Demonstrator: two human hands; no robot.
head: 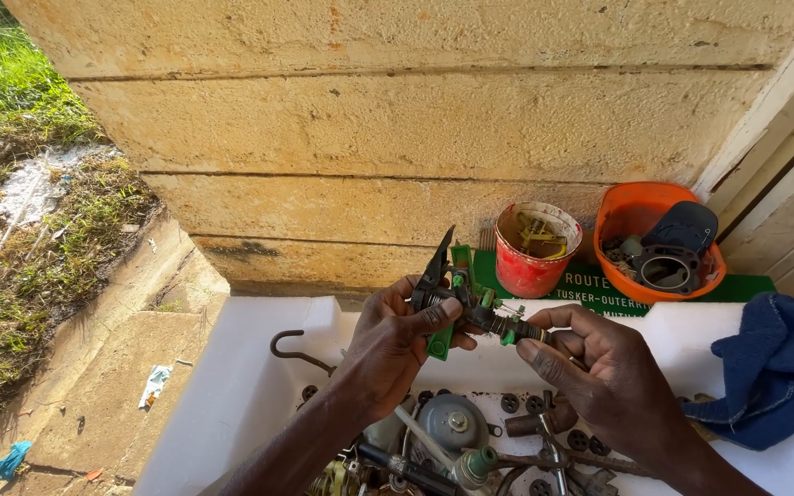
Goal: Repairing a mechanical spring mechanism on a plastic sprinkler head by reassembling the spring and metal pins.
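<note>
Left hand [395, 342] grips green-black valve assembly [459, 303] | right hand [590, 360] pinches its threaded end [524, 329] | best held steady above the white tray [259, 367]

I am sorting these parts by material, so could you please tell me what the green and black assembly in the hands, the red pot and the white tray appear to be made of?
The green and black assembly looks like moulded plastic, matte, with a dark ribbed, possibly metal end. The red pot seems to be plastic, stained and paint-smeared at the rim. The white tray looks like foam or thick plastic: smooth, matte, rounded edges.
</note>
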